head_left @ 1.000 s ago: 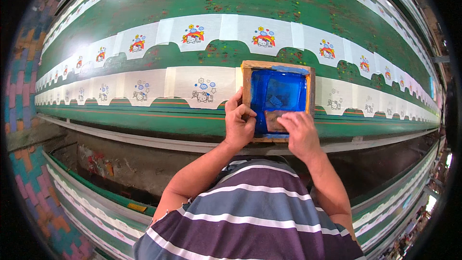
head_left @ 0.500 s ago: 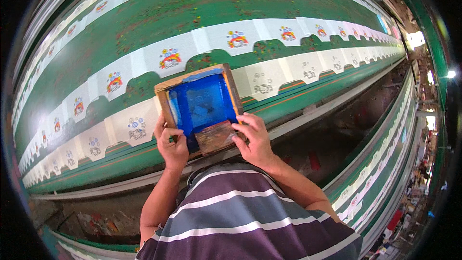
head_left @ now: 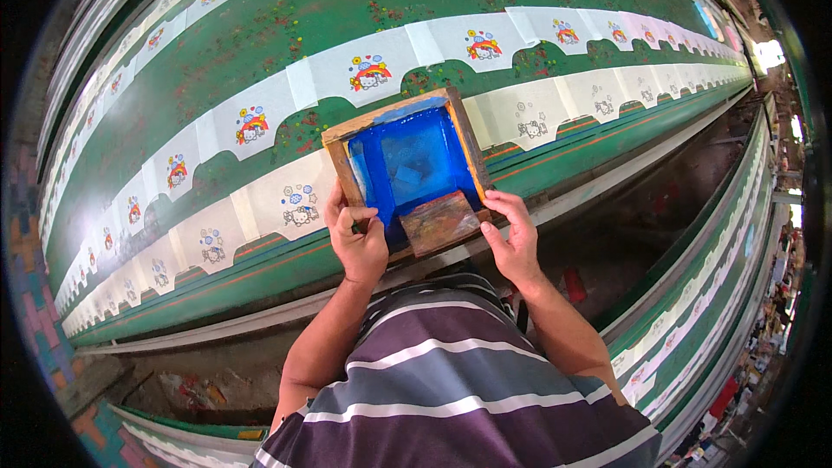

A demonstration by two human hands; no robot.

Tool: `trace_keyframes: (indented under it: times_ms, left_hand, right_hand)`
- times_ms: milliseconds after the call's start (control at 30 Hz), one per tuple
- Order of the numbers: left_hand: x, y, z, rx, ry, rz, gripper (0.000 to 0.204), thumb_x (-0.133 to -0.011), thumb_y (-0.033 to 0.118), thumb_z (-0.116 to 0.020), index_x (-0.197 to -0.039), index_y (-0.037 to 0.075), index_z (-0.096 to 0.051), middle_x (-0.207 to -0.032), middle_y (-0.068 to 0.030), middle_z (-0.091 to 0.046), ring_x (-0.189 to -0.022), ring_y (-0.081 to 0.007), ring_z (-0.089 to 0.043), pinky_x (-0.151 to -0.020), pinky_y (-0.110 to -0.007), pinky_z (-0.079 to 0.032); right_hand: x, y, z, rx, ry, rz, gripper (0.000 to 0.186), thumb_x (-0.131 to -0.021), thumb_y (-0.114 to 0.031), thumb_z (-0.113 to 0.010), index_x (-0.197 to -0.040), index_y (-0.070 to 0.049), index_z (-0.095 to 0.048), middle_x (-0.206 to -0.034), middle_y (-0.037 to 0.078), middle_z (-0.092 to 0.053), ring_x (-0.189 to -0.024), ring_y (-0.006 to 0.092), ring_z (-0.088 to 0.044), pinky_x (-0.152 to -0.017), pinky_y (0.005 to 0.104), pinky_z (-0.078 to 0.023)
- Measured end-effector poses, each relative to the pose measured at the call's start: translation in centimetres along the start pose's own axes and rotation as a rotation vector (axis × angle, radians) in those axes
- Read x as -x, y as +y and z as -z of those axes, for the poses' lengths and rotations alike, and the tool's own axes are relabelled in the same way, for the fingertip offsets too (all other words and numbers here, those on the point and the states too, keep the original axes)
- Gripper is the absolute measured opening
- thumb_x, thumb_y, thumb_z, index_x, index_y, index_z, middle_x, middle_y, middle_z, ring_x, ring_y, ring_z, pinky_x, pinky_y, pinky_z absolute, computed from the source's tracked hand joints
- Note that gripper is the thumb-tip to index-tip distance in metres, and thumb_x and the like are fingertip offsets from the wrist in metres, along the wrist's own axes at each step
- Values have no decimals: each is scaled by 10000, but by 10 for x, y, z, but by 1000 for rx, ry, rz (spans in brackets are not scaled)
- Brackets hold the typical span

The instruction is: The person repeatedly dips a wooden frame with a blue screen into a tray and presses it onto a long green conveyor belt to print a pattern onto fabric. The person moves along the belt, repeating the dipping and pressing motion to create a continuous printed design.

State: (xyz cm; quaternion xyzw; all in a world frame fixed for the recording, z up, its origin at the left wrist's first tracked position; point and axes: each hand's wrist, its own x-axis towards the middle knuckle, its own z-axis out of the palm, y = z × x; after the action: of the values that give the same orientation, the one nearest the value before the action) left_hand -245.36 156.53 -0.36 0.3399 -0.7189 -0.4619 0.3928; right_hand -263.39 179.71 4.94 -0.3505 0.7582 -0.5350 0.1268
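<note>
A wooden screen-printing frame with a blue mesh lies on the near row of white cut pieces, hiding the piece beneath it. Inside its near end rests a brown, stained wooden block, perhaps a squeegee's handle. My left hand grips the frame's near left side, thumb and fingers bent round the wood. At the near right corner, my right hand holds the frame's side, its thumb close to the block. Left of the frame, a piece carries a cartoon print with blue parts; to the right, another shows only dark outlines.
A long green table runs across, spotted with paint. Farther rows of pieces bear full-colour rainbow prints. A pale rail edges the table on my side. Behind me on the right stands another table with white pieces.
The whole view has shifted, so table, frame and hands appear farther right and higher. Against the cloth pieces, the frame stays in about the same place, with both hands still on it.
</note>
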Motion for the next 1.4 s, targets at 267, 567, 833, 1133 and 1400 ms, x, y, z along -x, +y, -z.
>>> trace_keyframes:
  times_ms: [267, 567, 833, 1133, 1400]
  left_hand:
    - [4, 4, -15, 63, 2, 111, 282, -869, -173, -740, -982, 85, -716, -1753, -246, -547, -1550, -381, -611, -1151, -408, -556]
    - [3, 0, -19, 74, 15, 137, 264, -858, -163, -755, -924, 91, -730, -1738, -240, -561, -1575, -378, -581, -1231, -463, -499]
    - [1, -1, -20, 68, 8, 135, 267, -838, -163, -748, -899, 96, -738, -1739, -244, -556, -1604, -384, -550, -1236, -463, -491]
    - [2, -2, -21, 43, -7, 143, 265, -843, -163, -734, -907, 94, -740, -1763, -257, -518, -1595, -379, -558, -1175, -425, -532]
    - [1, -2, -19, 36, -18, 137, 243, -852, -148, -747, -919, 86, -744, -1737, -241, -544, -1580, -364, -570, -1152, -420, -552]
  right_hand:
    - [-5, 12, 19, -35, -9, 7, 376, -1013, -63, -812, -1382, -11, -767, -1480, 196, -722, -1388, 361, -688, -1216, 465, -518]
    - [-1, -14, 18, 272, -51, 269, 361, -959, -72, -867, -1309, -48, -785, -1447, 171, -726, -1379, 426, -689, -1186, 534, -546]
    - [-21, -41, -3, 579, -354, 419, 341, -954, -127, -823, -1289, -66, -799, -1369, 115, -713, -1392, 383, -656, -1182, 526, -538]
    - [-63, -48, -5, 569, -477, 486, 334, -953, -75, -737, -1275, -38, -817, -1237, 104, -775, -1234, 337, -727, -1108, 495, -574]
    - [-54, -46, 3, 521, -479, 446, 324, -1003, -128, -683, -1278, -28, -822, -1238, 117, -786, -1206, 333, -749, -1095, 480, -576]
